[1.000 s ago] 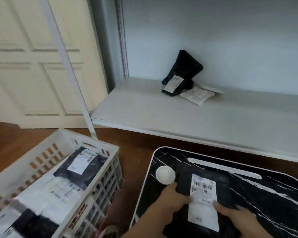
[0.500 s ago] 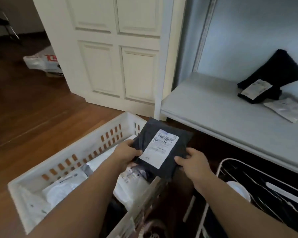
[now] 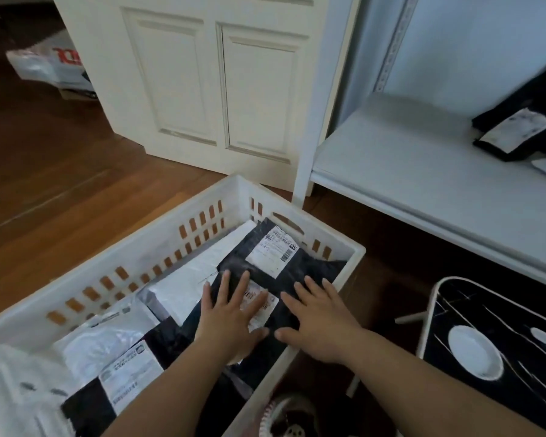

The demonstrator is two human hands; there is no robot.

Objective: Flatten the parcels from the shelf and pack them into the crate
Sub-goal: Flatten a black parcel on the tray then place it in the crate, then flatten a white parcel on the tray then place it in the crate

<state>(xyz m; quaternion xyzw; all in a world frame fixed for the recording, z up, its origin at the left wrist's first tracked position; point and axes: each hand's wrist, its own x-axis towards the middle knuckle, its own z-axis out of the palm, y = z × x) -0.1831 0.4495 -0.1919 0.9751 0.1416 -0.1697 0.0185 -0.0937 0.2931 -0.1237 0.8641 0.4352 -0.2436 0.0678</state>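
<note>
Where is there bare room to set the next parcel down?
Bare room: the shelf between its left post and the black parcel on the shelf. The lap table shows bare top beyond its white disc. The crate is crowded: parcels cover its floor, and left hand and right hand press flat on the black parcel.

Both forearms are bare, with no sleeves, watch or rings visible. The left grip (image 3: 230, 323) and right grip (image 3: 320, 324) wear no gloves; nails look short and unpainted.
</note>
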